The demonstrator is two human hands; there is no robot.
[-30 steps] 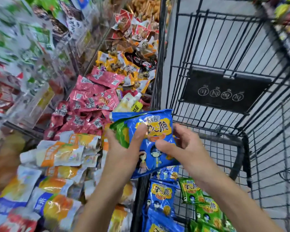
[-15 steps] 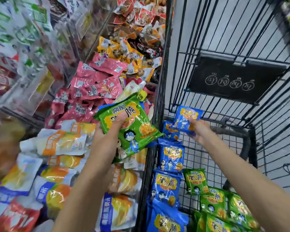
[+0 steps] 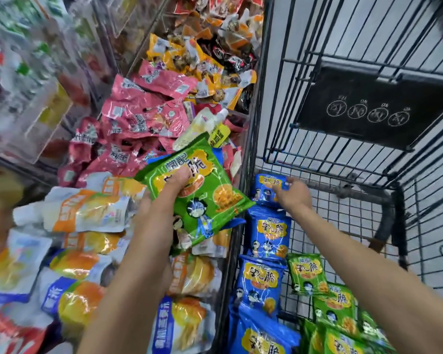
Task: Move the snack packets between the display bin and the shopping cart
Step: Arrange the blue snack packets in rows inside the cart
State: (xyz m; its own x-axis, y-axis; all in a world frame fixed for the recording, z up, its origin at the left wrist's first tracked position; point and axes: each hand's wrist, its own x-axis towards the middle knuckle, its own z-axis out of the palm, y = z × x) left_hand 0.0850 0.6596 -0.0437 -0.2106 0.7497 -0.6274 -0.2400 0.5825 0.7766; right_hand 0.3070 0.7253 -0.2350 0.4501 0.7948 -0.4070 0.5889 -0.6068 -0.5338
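My left hand (image 3: 161, 200) grips a green snack packet (image 3: 202, 195) above the display bin, close to the cart's side wall; a blue packet edge shows behind it. My right hand (image 3: 293, 194) reaches inside the shopping cart (image 3: 251, 139) and holds a blue snack packet (image 3: 266, 187) at the far end of a row of blue packets (image 3: 264, 256) along the cart's left wall. Green packets (image 3: 307, 274) lie beside them on the cart floor.
The display bin holds heaps of pink packets (image 3: 138, 116), white-and-orange pouches (image 3: 85, 213) and yellow packets (image 3: 189, 57). Clear plastic dividers (image 3: 36, 80) stand at the left. A black folded child-seat panel (image 3: 371, 108) hangs in the cart.
My right hand took the blue packet from the stack in my left hand and carried it down into the cart, at the far end of the blue row. The left hand stays with the green packet.
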